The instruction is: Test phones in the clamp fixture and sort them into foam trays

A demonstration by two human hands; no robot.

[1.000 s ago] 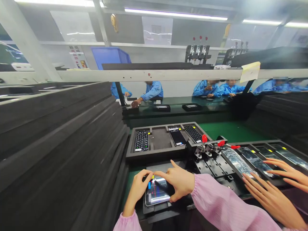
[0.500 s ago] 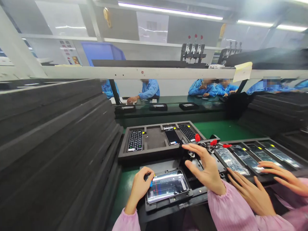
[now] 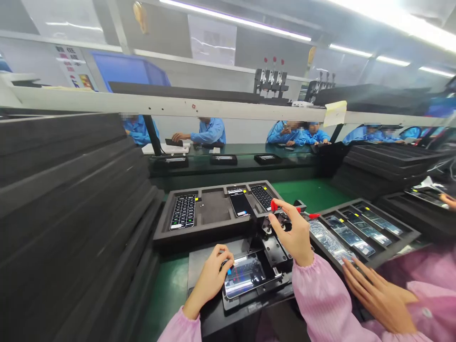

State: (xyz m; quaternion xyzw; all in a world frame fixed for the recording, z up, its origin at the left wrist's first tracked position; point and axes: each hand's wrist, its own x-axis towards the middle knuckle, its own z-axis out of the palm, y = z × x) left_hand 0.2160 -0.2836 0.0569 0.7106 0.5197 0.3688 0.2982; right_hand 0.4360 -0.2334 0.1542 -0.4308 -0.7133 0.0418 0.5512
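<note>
A smartphone (image 3: 245, 275) lies face up in a black test fixture (image 3: 228, 306); its lit screen shows faint coloured lines. My left hand (image 3: 210, 273) has its fingers curled at the phone's left end, beside a small blue tab. My right hand (image 3: 294, 232) pinches the red knob (image 3: 273, 205) of a lever on the fixture's clamp block (image 3: 276, 249). The block covers the phone's right end. Behind the fixture, a black foam tray (image 3: 213, 232) holds several phones, two showing keypad-like grids.
A co-worker's hand (image 3: 377, 294) in a pink sleeve rests by a second tray (image 3: 409, 237) of phones at right. Tall stacks of black trays (image 3: 71, 213) rise on the left. Across the bench, people in blue (image 3: 212, 130) sit behind a white shelf beam (image 3: 213, 105).
My right hand has gone from spread fingers to pinching the red knob. The clamp block now overlaps the phone's right end. The co-worker's nearer hand has shifted, and the camera view has turned right.
</note>
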